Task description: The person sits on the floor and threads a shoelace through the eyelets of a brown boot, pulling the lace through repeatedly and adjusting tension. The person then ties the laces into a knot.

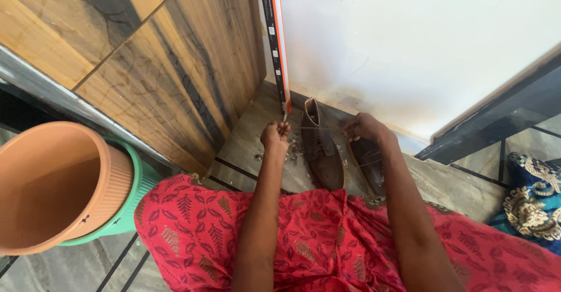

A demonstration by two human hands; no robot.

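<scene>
Two brown lace-up shoes lie on the tiled floor in a corner. The left shoe [320,146] stands upright between my hands. The right shoe [368,166] lies partly under my right forearm. My left hand [276,135] is closed on one end of a thin shoelace [315,129]. My right hand [363,127] pinches the other end, and the lace is stretched taut across the left shoe's top. My lap, in red patterned cloth [315,239], fills the lower view.
A terracotta pot [55,181] sits nested in a green one at lower left. A wood-patterned wall [175,64] is left, a white wall [409,41] behind. A long black and orange strip [276,35] leans in the corner. Patterned blue fabric [534,198] lies at right.
</scene>
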